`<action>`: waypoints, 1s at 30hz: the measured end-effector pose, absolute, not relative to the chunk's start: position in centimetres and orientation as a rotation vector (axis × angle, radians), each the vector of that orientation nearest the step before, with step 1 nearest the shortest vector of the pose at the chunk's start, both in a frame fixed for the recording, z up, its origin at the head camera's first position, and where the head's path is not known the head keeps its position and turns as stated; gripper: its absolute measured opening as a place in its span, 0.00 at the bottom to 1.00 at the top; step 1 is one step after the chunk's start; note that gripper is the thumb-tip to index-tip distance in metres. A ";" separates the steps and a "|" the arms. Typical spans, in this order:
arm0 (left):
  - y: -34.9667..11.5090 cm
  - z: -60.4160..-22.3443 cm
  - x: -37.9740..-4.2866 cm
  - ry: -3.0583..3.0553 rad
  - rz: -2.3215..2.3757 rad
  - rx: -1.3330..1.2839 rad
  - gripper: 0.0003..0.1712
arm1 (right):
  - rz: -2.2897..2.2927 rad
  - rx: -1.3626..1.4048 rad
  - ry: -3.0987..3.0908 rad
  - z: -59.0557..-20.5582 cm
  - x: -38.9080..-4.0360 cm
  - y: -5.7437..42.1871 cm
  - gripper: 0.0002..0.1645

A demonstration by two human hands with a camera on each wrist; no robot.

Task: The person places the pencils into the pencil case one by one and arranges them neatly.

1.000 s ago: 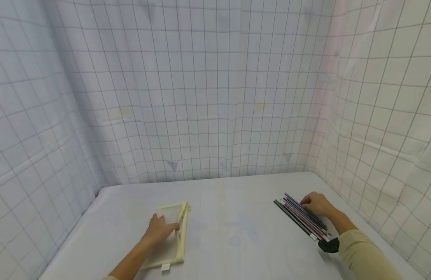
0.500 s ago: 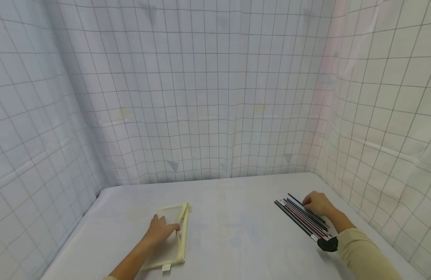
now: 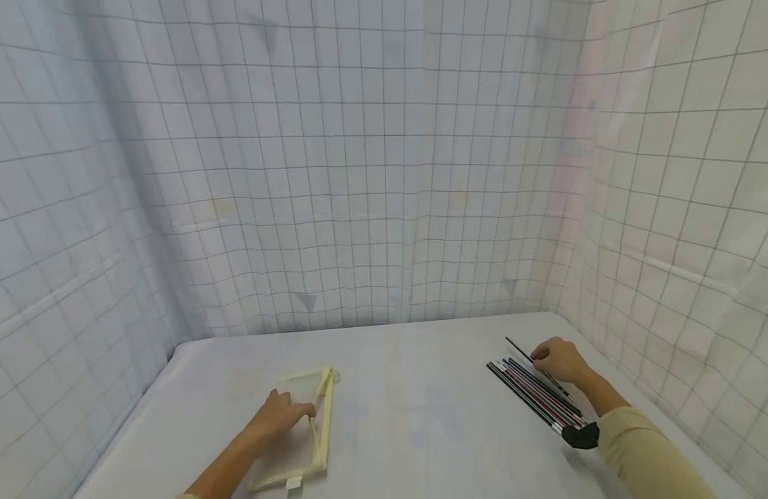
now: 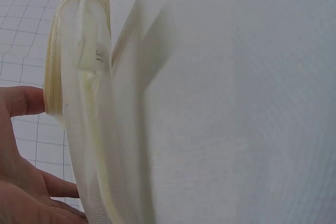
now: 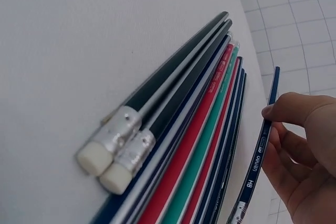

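Observation:
In the head view my left hand point(image 3: 278, 418) rests over a pale yellow-edged, see-through mesh zipper pouch point(image 3: 322, 447) at the table's left. My thumb holds up one edge of its opening; the left wrist view has the thumb at the zipper edge point(image 4: 54, 77) and fingers against the mesh. Over at the right, my right hand point(image 3: 559, 359) pinches a dark blue pencil point(image 5: 257, 163) lettered HB between thumb and fingers. Beside it several pencils point(image 3: 530, 395) lie side by side, dark green, blue, red and teal; two show white erasers point(image 5: 97, 158) in metal ferrules.
A white cloth covers the table point(image 3: 415, 416), and gridded white curtains point(image 3: 384, 173) hang behind it and on both sides. A black object point(image 3: 580, 436) at my right wrist overlaps the pencils' near ends. A small white tag point(image 3: 294, 483) sticks out from the pouch's near edge.
My right hand has drawn the dark blue pencil away from the right side of the row and raised it at an angle. My left hand stays at the pouch, its thumb still lifting the opening's edge.

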State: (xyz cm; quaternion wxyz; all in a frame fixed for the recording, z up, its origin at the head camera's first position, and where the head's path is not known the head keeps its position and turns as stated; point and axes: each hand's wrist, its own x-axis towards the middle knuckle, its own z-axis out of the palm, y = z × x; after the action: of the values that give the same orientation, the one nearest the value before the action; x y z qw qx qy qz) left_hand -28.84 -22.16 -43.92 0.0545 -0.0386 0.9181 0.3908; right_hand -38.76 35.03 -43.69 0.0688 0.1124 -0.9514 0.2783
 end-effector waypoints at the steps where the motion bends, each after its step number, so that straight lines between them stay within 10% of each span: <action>1: -22.2 -43.9 -28.8 2.787 1.187 -0.113 0.54 | 0.851 0.331 -2.865 -43.5 -38.8 34.8 0.12; 30: -22.7 -43.7 -28.8 2.720 1.202 -0.122 0.54 | 1.315 0.254 -2.852 -40.0 -38.9 26.9 0.14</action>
State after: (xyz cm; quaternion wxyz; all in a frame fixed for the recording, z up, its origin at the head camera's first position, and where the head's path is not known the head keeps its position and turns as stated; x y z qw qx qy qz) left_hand -28.76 -22.65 -43.70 0.0827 -0.0409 0.9108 0.4025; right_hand -38.94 26.91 -40.03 -0.0047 0.0805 -0.9052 0.4172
